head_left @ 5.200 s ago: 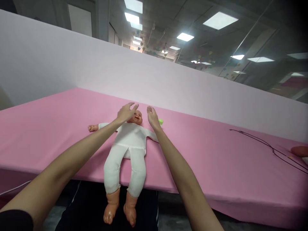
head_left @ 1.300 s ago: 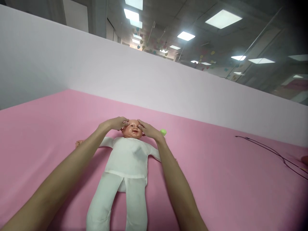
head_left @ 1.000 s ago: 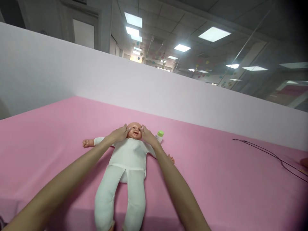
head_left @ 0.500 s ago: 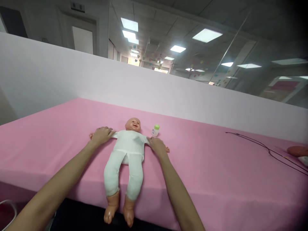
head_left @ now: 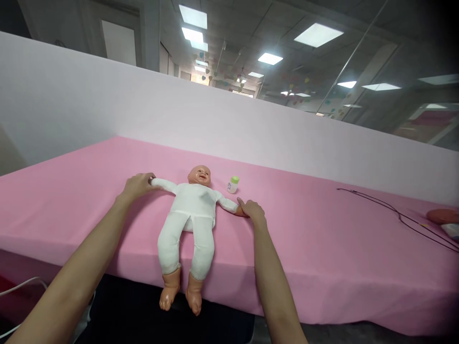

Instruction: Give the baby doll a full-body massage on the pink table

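A baby doll (head_left: 193, 203) in a white suit lies face up on the pink-covered table (head_left: 322, 239), arms spread and feet over the front edge. My left hand (head_left: 138, 185) is closed around the doll's hand at the left, which it mostly hides. On the other side my right hand (head_left: 252, 210) grips the doll's other hand, with the thumb on top near the cuff. Just beyond that arm stands a small clear bottle (head_left: 233, 185) with a green cap, touched by neither hand.
A white partition (head_left: 233, 124) rises behind the table, with glass above it. Thin dark cords (head_left: 380, 205) run across the right side toward a brownish-orange object (head_left: 442, 216) at the edge of view. A white cable (head_left: 21, 285) hangs at lower left.
Both my hands have moved outward along the doll's arms, from the upper arms to the doll's hands. The white sleeves now show. The view has tilted down slightly.
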`<state>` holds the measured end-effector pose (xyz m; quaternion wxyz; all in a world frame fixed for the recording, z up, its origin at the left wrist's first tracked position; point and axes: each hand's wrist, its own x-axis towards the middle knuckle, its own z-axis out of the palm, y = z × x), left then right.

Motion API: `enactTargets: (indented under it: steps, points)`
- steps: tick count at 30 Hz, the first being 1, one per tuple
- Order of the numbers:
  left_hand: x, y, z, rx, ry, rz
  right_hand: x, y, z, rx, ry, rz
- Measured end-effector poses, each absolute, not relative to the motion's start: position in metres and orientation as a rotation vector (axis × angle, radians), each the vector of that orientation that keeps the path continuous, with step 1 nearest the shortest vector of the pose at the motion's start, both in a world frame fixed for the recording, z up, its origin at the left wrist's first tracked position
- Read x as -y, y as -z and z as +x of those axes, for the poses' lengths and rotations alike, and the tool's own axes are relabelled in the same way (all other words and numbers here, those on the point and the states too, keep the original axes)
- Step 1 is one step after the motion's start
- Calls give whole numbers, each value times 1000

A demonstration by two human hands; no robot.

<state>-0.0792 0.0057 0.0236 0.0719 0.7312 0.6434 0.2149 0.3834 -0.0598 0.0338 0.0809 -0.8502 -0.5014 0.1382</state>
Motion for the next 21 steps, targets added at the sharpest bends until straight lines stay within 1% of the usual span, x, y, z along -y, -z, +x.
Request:
enactTargets:
  steps: [4,7,9,11,13,15,21]
  points:
    - [-10,-17,-78,-1992,-879,2029,62,-36,382,1616,-558,-2375]
    - [-15,-9,-77,-1844,-1132,1935,65,-42,386,1765,-776,-2159]
    - [-19,-5,-73,-1721,-1338,1841,66,-46,389,1893,-992,-1925]
    - [-23,-2,-68,-1613,-1560,1667,68,-49,391,1926,-1122,-1725]
    - [-26,0,-62,-1496,-1758,1422,70,-51,392,1838,-1106,-1634]
    - [-28,2,-56,-1359,-1866,1214,72,-51,390,1660,-1033,-1569]
    - [-28,5,-41,-1101,-1749,1183,57,-39,373,1037,-892,-1311]
